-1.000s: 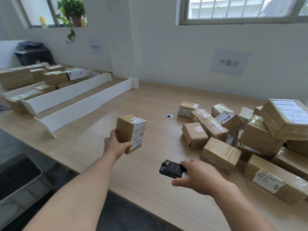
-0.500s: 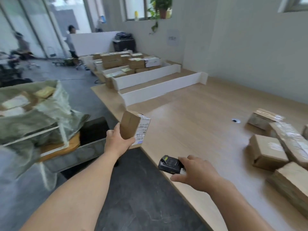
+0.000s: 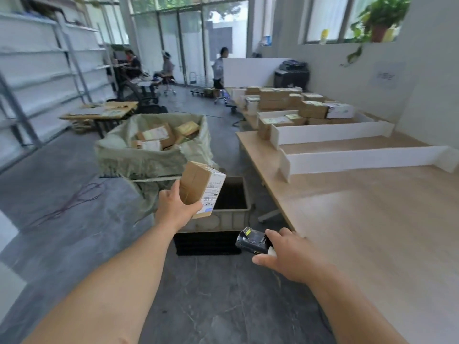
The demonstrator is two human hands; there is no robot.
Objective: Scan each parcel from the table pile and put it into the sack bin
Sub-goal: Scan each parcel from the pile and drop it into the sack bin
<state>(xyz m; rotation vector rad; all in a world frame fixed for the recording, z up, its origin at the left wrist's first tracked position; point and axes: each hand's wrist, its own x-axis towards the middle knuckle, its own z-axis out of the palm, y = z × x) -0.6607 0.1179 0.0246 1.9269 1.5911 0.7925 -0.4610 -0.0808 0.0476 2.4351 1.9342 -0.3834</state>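
Left hand [image 3: 175, 209], frame centre: fingers grip a labelled box [image 3: 201, 188], below the sack bin [image 3: 149, 155]. Right hand [image 3: 288, 254], lower right: fingers grip a black scanner [image 3: 250, 240] beside the desk [image 3: 372, 219].

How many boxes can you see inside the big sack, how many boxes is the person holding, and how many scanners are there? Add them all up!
Sack parcels plainly showing in the sack bin: 3
Held parcel in the left hand: 1
Scanner in the right hand: 1
Total: 5
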